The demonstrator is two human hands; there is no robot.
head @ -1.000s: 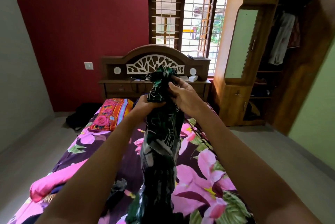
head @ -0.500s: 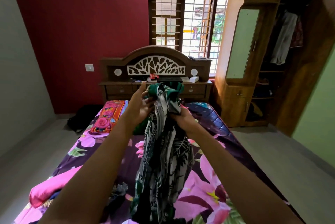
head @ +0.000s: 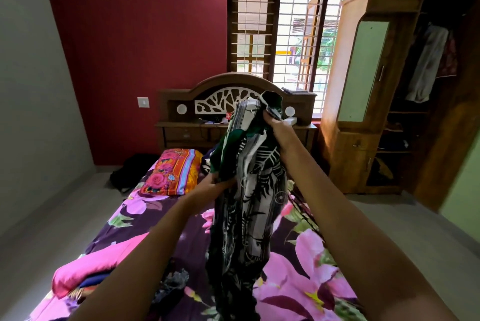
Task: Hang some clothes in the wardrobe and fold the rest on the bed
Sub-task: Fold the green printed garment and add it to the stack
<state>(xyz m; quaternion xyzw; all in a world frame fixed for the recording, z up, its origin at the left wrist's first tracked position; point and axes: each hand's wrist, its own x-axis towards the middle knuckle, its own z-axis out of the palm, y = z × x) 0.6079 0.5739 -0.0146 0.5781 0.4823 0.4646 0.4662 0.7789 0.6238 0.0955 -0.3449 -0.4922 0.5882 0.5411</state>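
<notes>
Left hand just dropped lower on the leafy garment, right hand pinching its top, center frame. Both sets of fingers clamped on it, probably straightening it.

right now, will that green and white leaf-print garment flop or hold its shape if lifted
Probably floppy: the green and white leaf-print garment hangs in loose folds from the right hand. Likely light, as that grip holds its top. May bunch, as at the left hand.

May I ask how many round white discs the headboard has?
2: one disc left of the carved panel, another right of it by the right hand; the garment may hide others.
</notes>
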